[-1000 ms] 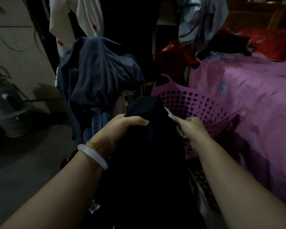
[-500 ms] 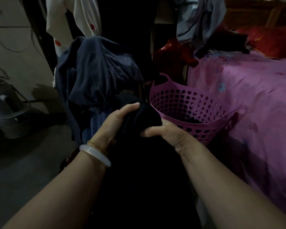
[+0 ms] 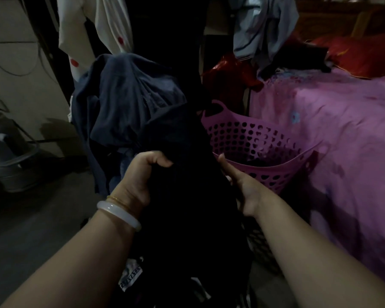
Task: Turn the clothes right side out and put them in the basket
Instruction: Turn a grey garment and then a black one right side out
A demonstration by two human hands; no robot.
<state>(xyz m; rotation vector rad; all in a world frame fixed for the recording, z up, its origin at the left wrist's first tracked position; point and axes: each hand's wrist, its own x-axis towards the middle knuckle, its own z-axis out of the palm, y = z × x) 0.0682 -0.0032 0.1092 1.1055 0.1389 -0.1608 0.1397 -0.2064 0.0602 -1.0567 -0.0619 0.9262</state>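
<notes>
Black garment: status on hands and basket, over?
Left hand grips black garment. Right hand alongside it, fingers hidden behind the cloth. Purple basket just right, dark clothing inside, mouth unobstructed.

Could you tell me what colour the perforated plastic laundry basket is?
Purple-pink, seen in the head view: perforated plastic laundry basket.

Garment hangs centre, between left hand and right hand. Basket sits right of garment, against the bed on its right, with some cloth inside. Heap of clothes behind left hand; floor at left, metal pot far left.
</notes>
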